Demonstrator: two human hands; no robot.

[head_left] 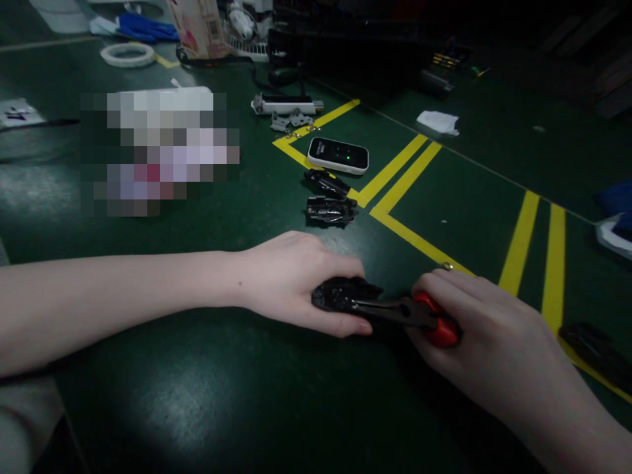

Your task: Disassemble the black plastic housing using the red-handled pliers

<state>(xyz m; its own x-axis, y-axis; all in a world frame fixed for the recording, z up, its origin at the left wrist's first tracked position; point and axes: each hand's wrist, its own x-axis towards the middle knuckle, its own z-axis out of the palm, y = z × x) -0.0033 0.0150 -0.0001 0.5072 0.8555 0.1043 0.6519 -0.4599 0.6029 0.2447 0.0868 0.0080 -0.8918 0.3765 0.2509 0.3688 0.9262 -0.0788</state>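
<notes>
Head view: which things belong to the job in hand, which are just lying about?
In the job:
- black part, in left hand
- red-handled pliers, in right hand
- probably two similar black parts

Apparently lying about:
- device with green light
- tape roll
- white scrap

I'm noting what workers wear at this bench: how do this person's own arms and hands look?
The left hand and right hand are both ungloved. The left forearm and right forearm are uncovered as far as they show, with nothing worn at either wrist. One small spot marks the left wrist.
</notes>
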